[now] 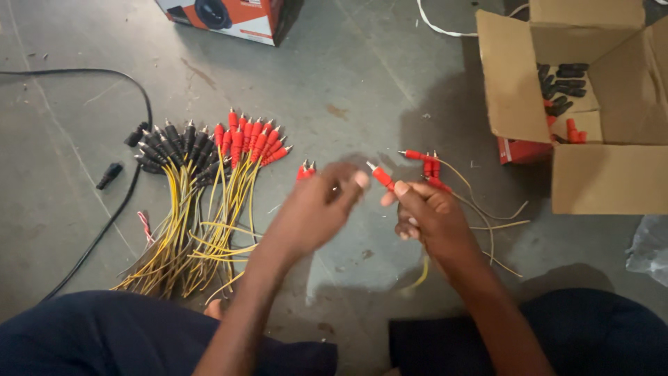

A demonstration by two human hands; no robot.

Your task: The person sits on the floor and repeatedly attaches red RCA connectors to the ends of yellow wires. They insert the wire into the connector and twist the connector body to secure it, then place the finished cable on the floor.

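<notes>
Sitting over a grey concrete floor (362,63), the person works at six o'clock with both hands raised just above it. The right hand (428,216) pinches a red plug (381,175) on a yellow lead between thumb and forefinger, and more red-tipped leads (428,166) fan out from behind the same hand toward one o'clock. The left hand (316,209) is curled, its fingertips close to the plug's metal tip; it is blurred, so whether it grips anything cannot be told, though two red plug ends (306,169) show just above its knuckles. Judging by this, the step in hand is handling one plug at a time from the loose bunch, and the next move calls for a steady pinch on the small tip without tangling the thin leads. At nine o'clock lies a fanned bundle of yellow leads (191,223), black plugs on its left, red plugs on its right, heads pointing to twelve. A black cable (122,202) curves past it. At two o'clock stands an open brown cardboard box (605,177) holding loose black and red plug shells, a small red carton (523,150) touching its lower left corner. At eleven o'clock sits an orange-and-white printed carton (229,17).
</notes>
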